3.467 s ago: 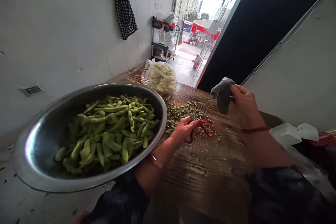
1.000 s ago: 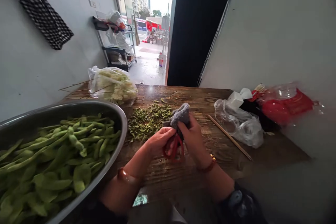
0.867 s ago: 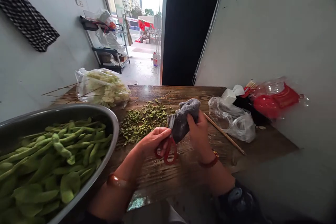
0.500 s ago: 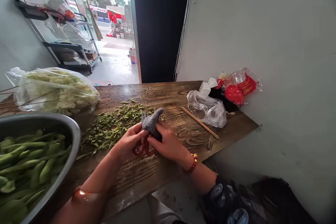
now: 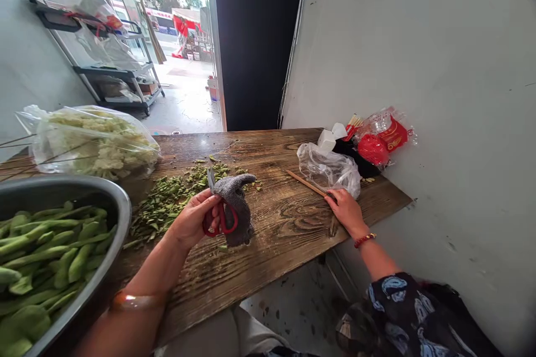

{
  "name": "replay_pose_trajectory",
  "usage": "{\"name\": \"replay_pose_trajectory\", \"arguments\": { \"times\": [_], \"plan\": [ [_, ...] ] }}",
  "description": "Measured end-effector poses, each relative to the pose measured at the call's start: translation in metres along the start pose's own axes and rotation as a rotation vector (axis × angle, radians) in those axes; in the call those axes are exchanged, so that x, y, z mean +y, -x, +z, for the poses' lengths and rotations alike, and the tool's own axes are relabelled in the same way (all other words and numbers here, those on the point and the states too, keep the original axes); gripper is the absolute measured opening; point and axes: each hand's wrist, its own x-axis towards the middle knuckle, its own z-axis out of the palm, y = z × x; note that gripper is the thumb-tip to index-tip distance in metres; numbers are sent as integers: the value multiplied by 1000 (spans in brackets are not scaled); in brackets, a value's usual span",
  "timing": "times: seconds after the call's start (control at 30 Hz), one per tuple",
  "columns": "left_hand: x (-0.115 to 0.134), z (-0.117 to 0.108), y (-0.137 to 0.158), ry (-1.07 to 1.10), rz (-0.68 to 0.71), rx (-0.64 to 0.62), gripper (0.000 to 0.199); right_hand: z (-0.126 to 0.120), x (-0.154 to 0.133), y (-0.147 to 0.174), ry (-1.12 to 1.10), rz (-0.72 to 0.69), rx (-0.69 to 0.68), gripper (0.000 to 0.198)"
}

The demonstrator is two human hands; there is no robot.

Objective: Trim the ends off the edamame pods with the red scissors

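My left hand [image 5: 196, 215] is closed around red-handled scissors [image 5: 228, 222], blades pointing up and away. A grey knitted glove [image 5: 237, 206] hangs limp from the same hand, beside the scissors. On the right, my right hand [image 5: 347, 211] rests on the table with its fingers closed at the near end of a pair of wooden chopsticks [image 5: 305, 181]. The fingers hide that end. Cut green trimmings [image 5: 167, 201] lie heaped beyond my left hand.
A metal bowl [image 5: 124, 215] of green bean pods [image 5: 58, 240] stands at the left. Behind it sits a plastic bag of cauliflower [image 5: 104, 142]. A crumpled clear bag [image 5: 329, 167] and red packaging [image 5: 377, 145] lie by the wall, on the wooden table [image 5: 268, 251].
My right hand has let go of the grey glove and moved right to the chopsticks. The glove now hangs from my left hand, which has shifted slightly left with the scissors.
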Motion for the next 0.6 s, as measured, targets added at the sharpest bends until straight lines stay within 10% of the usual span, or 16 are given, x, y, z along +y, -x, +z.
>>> {"name": "replay_pose_trajectory", "arguments": {
  "times": [0.6],
  "plan": [
    [-4, -6, -2, -29, -2, 29, 35, 13, 35, -7, 183, 165, -9, 41]
  ]
}}
